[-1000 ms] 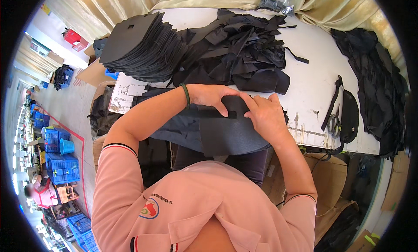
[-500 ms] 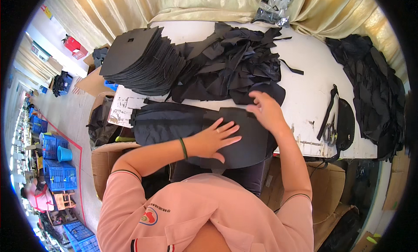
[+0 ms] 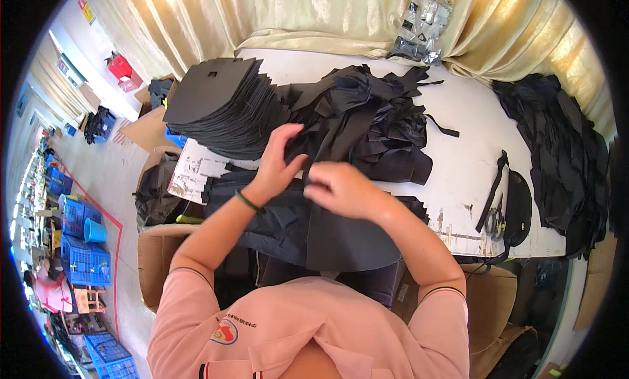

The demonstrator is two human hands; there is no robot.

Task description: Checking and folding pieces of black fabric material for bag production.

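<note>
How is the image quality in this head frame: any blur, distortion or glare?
Head view: strong fisheye bending, so the table edge curves and a black ring frames the picture; the right hand looks slightly motion-blurred while the left hand is sharper; lighting is bright and even, the curtain shows sheen, and the black fabric pile loses detail.

A flat black fabric panel with a curved lower edge lies at the near edge of the tabletop, hanging partly over it. Just beyond it sits a loose, tangled heap of black fabric strips, crumpled and overlapping.
</note>
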